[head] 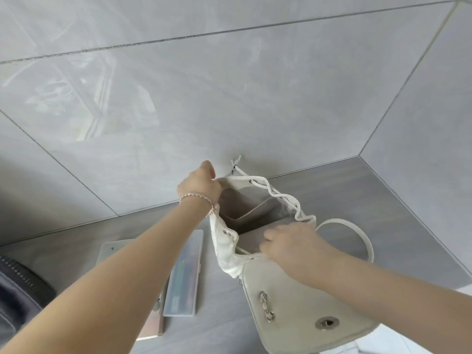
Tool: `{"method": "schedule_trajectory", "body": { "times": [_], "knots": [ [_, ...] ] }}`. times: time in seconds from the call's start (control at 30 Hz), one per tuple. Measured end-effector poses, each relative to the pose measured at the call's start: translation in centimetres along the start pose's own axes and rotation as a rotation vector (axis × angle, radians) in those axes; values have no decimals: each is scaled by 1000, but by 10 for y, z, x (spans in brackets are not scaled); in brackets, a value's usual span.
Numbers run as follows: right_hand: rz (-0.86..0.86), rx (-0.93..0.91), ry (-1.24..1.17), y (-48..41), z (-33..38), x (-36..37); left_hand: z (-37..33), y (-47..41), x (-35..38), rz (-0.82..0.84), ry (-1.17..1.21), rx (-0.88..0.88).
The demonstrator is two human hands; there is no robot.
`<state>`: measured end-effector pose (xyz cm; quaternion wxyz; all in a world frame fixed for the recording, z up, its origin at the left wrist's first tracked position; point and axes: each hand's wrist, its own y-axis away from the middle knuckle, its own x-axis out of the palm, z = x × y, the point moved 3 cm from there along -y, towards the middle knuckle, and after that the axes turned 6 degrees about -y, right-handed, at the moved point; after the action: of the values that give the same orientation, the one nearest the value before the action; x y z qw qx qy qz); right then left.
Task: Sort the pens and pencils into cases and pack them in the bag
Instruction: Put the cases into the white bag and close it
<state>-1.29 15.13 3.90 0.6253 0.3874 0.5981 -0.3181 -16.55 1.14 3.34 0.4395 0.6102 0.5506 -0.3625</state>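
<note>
A white drawstring bag [286,297] stands on the grey counter with its mouth pulled wide and its flap folded toward me. My left hand [201,185], with a bracelet on the wrist, grips the far left rim of the opening. On the near rim, my right hand [288,241] has its fingers curled over the edge. The grey lining shows inside; no contents can be seen. Two translucent pencil cases lie left of the bag: a long one [184,274] with coloured pens faintly visible inside, and another [112,254] mostly hidden under my left forearm.
A grey tiled wall [229,85] rises straight behind the counter [383,213]. The bag's white strap [357,233] loops out to the right. A dark zippered item [18,290] lies at the left edge. The counter's near right edge drops off to a pale floor.
</note>
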Motion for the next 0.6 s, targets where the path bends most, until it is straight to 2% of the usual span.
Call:
{"method": "schedule_trajectory", "body": {
  "times": [0.1, 0.2, 0.3, 0.37, 0.47, 0.53, 0.6],
  "knots": [
    [76, 25, -49, -1, -3, 17, -11, 14, 12, -47, 9, 323],
    [139, 8, -112, -3, -5, 25, -14, 20, 24, 85, 24, 529],
    [179, -38, -114, 3, 7, 28, -10, 14, 28, 111, 28, 420],
    [168, 26, -100, 0, 8, 30, -10, 12, 29, 110, 93, 323],
    [83, 23, -160, -5, 13, 20, -15, 20, 37, 130, 184, 368],
    [-49, 93, -295, -14, 0, 8, -16, 32, 36, 200, 306, 403],
    [-223, 248, -511, -24, -23, 4, -8, 41, 27, 279, 624, 289]
  ]
}}
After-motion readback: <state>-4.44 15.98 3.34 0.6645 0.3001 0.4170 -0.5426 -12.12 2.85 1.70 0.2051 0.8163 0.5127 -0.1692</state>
